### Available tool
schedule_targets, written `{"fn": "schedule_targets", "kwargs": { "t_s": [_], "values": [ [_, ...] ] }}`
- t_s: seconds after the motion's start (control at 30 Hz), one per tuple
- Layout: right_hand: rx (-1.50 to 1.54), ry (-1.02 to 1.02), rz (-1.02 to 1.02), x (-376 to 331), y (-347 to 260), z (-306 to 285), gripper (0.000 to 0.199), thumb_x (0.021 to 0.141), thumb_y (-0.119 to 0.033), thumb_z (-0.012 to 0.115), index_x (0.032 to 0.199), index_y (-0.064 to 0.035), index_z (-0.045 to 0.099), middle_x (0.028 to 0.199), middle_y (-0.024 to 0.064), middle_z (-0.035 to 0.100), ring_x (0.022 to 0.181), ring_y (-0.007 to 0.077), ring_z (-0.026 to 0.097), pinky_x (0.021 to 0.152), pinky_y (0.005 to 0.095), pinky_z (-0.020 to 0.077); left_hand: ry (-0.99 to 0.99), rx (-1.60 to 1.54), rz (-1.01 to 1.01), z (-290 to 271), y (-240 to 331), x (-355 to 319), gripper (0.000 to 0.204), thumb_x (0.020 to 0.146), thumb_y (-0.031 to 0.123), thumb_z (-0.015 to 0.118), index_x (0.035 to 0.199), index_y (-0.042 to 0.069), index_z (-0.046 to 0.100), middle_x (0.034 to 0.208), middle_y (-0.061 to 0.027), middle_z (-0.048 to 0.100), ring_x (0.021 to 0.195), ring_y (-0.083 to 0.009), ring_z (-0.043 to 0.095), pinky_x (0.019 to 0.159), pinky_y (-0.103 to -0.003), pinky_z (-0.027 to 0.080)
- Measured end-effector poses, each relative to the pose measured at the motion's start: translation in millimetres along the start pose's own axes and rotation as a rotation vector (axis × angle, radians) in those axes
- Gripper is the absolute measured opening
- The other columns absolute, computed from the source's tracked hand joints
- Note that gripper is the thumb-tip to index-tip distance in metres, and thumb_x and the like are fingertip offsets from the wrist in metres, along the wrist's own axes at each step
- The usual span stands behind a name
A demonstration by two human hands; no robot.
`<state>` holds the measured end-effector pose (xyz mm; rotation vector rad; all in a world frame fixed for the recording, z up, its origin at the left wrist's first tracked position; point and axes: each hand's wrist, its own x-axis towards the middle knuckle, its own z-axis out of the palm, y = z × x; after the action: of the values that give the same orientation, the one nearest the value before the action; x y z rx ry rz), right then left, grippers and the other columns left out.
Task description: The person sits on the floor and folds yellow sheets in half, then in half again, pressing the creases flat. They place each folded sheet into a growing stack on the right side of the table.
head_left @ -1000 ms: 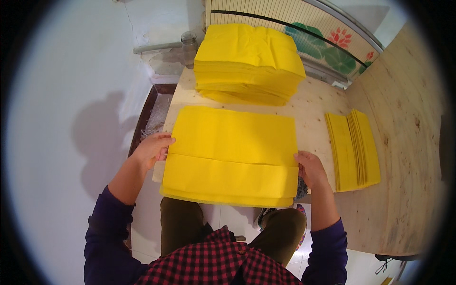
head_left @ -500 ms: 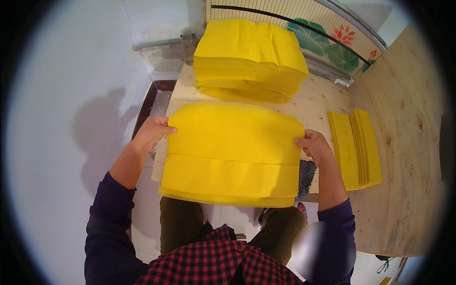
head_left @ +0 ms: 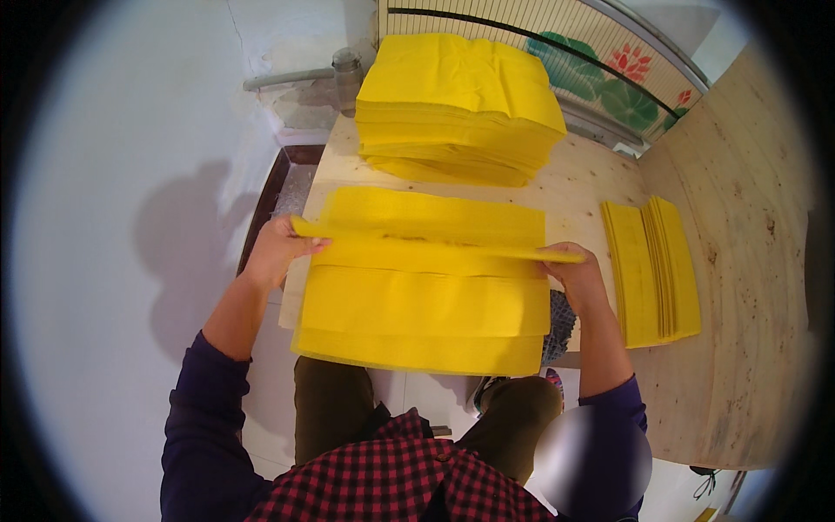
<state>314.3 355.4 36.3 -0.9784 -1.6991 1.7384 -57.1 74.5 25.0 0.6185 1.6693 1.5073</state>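
A yellow cloth-like sheet (head_left: 444,249) is stretched between my two hands, its far edge raised into a narrow band. My left hand (head_left: 277,250) pinches its left end. At the other end, my right hand (head_left: 576,277) grips the right corner, thumb on top. Beneath and beyond the raised edge lie more yellow sheets (head_left: 435,207) on the wooden table. Toward me, layered yellow panels (head_left: 422,304) reach to the near table edge. Where the held sheet joins these layers I cannot tell.
A tall yellow stack (head_left: 461,78) stands at the back of the wooden table (head_left: 587,187). Folded yellow pieces (head_left: 652,274) lean at the right by a plywood panel (head_left: 739,261). A glass jar (head_left: 347,83) is at the back left. Grey textured cloth (head_left: 559,326) lies near my right wrist.
The sheet between my hands has gone from lying nearly flat to having its far edge lifted and tilted toward me, uncovering yellow sheets behind it. Both hands have turned slightly.
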Motion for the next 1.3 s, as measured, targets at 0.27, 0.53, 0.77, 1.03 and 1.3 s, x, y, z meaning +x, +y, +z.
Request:
{"fn": "schedule_targets", "kwargs": {
  "t_s": [0.27,0.53,0.77,1.03,1.3],
  "values": [
    [0.057,-0.038,-0.17,-17.1,30.5,-6.2,0.011,0.084,0.008,0.062,0.086,0.0008,0.069,0.101,0.0103,0.07,0.089,0.0167,0.065,0.082,0.0293,0.0546,-0.105,0.01,0.302,-15.3,-45.7,-13.9,0.018,0.081,-0.016,0.06,0.086,0.001,0.062,0.104,-0.0108,0.068,0.095,-0.0179,0.064,0.087,-0.029,0.052],
    [0.046,-0.022,-0.185,-18.4,38.5,-3.2,0.014,0.085,0.01,0.059,0.083,-0.0005,0.067,0.102,0.01,0.069,0.091,0.0156,0.064,0.083,0.0278,0.0533,0.02,0.51,0.558,-13.3,-51.1,-23.7,0.027,0.073,-0.019,0.05,0.083,0.002,0.063,0.099,-0.0097,0.068,0.096,-0.0208,0.063,0.087,-0.029,0.048],
    [0.027,-0.027,-0.216,-20.0,40.5,-1.3,0.011,0.086,0.008,0.058,0.084,0.0006,0.066,0.105,0.0093,0.069,0.09,0.0153,0.064,0.083,0.0283,0.0534,0.236,0.715,0.477,-14.2,-21.5,-33.3,0.027,0.076,-0.014,0.048,0.089,0.002,0.065,0.102,-0.0106,0.066,0.097,-0.024,0.061,0.083,-0.031,0.048],
    [0.067,-0.041,-0.217,-20.4,43.2,-3.6,0.01,0.086,0.008,0.059,0.085,0.0006,0.065,0.106,0.0098,0.068,0.091,0.0163,0.064,0.083,0.0293,0.0534,0.046,0.882,0.751,63.3,11.7,-32.7,0.03,0.089,0.01,0.057,0.119,0.005,0.059,0.126,-0.0154,0.058,0.122,-0.0331,0.049,0.105,-0.043,0.036],
    [0.068,0.001,-0.225,-18.6,47.6,-4.9,0.017,0.087,0.01,0.056,0.097,0.0004,0.066,0.113,0.0103,0.067,0.099,0.0173,0.064,0.087,0.0293,0.0523,-0.072,1.253,0.459,117.3,-7.4,-43.1,0.052,0.097,0.035,0.05,0.141,0.009,0.043,0.147,-0.0164,0.039,0.141,-0.0323,0.029,0.116,-0.054,0.016]
  ]
}}
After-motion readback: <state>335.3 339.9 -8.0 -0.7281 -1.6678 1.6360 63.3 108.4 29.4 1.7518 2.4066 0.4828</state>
